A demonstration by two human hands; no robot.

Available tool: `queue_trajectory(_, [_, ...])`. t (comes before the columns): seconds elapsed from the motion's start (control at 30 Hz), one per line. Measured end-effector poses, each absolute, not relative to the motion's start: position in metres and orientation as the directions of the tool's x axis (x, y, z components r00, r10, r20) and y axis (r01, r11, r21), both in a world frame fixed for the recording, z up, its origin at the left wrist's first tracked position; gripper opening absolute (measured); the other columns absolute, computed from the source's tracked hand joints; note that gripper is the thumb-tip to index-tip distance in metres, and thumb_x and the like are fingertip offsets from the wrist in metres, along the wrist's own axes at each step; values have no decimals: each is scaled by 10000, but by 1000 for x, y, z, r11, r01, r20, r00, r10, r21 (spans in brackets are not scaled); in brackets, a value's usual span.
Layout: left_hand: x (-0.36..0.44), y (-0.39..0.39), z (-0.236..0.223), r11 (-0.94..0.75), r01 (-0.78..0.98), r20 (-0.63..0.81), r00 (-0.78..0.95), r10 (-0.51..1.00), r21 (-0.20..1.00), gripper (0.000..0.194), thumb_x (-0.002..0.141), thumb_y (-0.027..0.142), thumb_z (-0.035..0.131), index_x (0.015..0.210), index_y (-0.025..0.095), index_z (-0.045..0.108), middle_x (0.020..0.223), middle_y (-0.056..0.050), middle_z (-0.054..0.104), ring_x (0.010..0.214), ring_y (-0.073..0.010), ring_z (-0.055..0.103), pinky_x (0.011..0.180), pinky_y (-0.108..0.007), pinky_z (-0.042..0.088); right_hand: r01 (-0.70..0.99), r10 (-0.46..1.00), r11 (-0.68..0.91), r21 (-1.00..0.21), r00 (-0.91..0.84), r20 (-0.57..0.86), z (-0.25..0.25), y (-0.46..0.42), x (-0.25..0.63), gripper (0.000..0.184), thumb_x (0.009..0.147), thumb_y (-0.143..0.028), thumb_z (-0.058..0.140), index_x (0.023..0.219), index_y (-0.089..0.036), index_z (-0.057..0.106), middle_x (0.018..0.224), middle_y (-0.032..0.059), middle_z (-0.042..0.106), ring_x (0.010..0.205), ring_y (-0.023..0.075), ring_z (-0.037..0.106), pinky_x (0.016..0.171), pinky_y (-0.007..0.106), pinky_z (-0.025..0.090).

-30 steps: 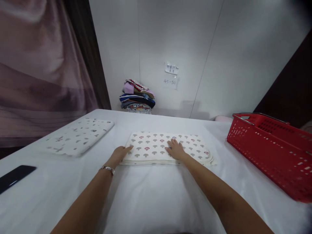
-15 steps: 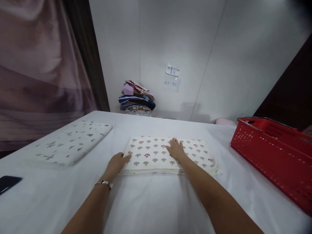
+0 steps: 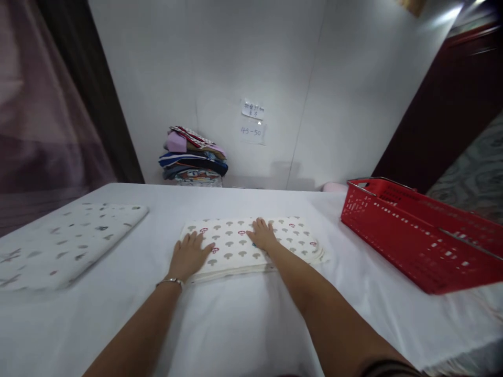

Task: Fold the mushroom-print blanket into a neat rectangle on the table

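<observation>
A folded white cloth (image 3: 236, 246) with grey and red mushroom prints lies in layers on the white-covered table in front of me. My left hand (image 3: 189, 255) rests flat on its left end, fingers spread. On the upper middle of the same cloth lies my right hand (image 3: 262, 235), palm down with fingers apart. Neither hand grips anything. The layered edges show at the cloth's front and at its rounded right end.
Another folded printed cloth (image 3: 74, 243) lies at the left of the table (image 3: 239, 319). A red plastic basket (image 3: 408, 241) with metal handles stands at the right. Behind the table, a pile of folded fabrics (image 3: 192, 157) sits against the wall, left of two paper notes (image 3: 252, 123).
My left hand has gone from holding the cloth's left edge to lying flat on top of it. My right hand stays on the cloth. The view has turned to the right.
</observation>
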State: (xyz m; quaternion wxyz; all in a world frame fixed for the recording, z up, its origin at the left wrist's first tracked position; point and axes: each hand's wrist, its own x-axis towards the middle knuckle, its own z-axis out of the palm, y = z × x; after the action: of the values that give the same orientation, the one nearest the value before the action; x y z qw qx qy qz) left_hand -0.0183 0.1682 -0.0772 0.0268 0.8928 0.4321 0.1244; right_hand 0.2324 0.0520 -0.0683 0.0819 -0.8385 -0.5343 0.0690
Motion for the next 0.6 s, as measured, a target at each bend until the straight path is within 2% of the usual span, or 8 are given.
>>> queue_trajectory(0.13, [-22, 180, -88, -644, 753, 170, 623, 764, 133, 726, 826, 606, 318, 1403, 165, 334, 1488, -141, 264, 1357, -335, 195, 1057, -511, 183, 873, 916, -400, -279, 387, -100, -45, 43, 232, 639, 918, -566, 253, 1427, -180, 269, 1526, 98, 161, 1396, 240, 104, 1098, 437, 118])
queue_trajectory(0.23, [-22, 183, -84, -637, 760, 156, 619, 770, 130, 740, 823, 620, 284, 1402, 163, 335, 1483, -139, 276, 1349, -335, 211, 1054, -518, 192, 868, 919, -394, -302, 378, -112, -31, 15, 232, 616, 925, -558, 240, 1437, -217, 246, 1514, 77, 215, 1393, 231, 126, 1089, 422, 152])
queue_trajectory(0.33, [-20, 183, -79, -631, 765, 148, 615, 775, 124, 767, 813, 639, 261, 1396, 148, 346, 1484, -139, 273, 1351, -339, 203, 1052, -529, 192, 876, 911, -411, -252, 401, -92, -23, -32, 238, 605, 926, -534, 290, 1450, -244, 212, 1516, 74, 207, 1398, 249, 86, 1089, 463, 87])
queue_trajectory(0.43, [-20, 180, -72, -620, 774, 122, 608, 785, 130, 779, 811, 636, 246, 1402, 137, 336, 1488, -137, 265, 1356, -338, 195, 1055, -536, 188, 842, 858, -512, -167, 510, -61, -23, -85, 254, 591, 927, -525, 297, 1448, -255, 228, 1523, 79, 182, 1400, 256, 59, 1083, 490, 42])
queue_trajectory(0.5, [-20, 174, -65, -615, 778, 112, 605, 789, 131, 773, 813, 620, 251, 1399, 124, 341, 1486, -140, 267, 1356, -340, 198, 1057, -532, 191, 806, 815, -577, -130, 577, -43, -27, -113, 270, 569, 933, -513, 286, 1443, -265, 243, 1524, 75, 180, 1400, 248, 61, 1080, 496, 51])
queue_trajectory(0.6, [-20, 164, -53, -599, 788, 84, 593, 800, 139, 755, 816, 589, 274, 1390, 104, 353, 1482, -150, 271, 1358, -340, 194, 1061, -526, 190, 777, 788, -613, -144, 615, -32, -38, -136, 291, 533, 944, -494, 253, 1430, -276, 265, 1527, 46, 174, 1396, 215, 83, 1078, 482, 107])
